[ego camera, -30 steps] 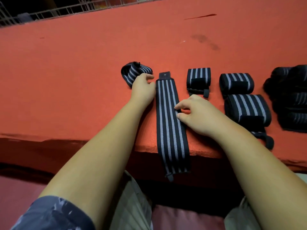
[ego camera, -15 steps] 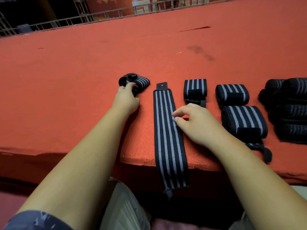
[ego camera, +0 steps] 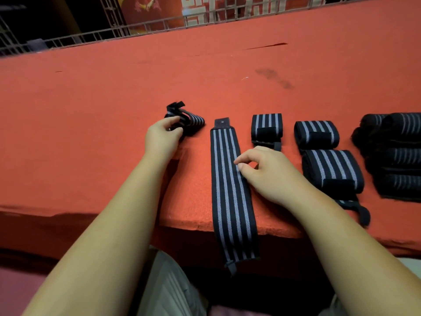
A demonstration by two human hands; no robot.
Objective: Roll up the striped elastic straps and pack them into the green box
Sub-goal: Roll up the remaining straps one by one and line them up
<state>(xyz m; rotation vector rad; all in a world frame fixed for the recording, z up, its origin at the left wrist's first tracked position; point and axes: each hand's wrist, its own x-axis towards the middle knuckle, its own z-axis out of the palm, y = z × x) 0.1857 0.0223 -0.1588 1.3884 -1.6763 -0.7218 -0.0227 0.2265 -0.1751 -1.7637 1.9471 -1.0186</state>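
— What's changed on the left?
— My left hand [ego camera: 163, 135] has quit the flat strap [ego camera: 230, 179] and now grips the bunched strap [ego camera: 193, 120], whose tail has sprung loose. I judge it needs rerolling.
— And the flat one?
— It lies between my hands on the red table [ego camera: 91, 110], running lengthwise away from me, tab end far, loop end hanging off the near edge. My right hand [ego camera: 268, 174] rests curled on its right edge; pinching or not, I cannot tell. No green box in view.

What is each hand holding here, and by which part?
Left hand grips the crumpled strap at its near left end. Right hand touches the flat strap at its right edge; whether it pinches cannot be told.
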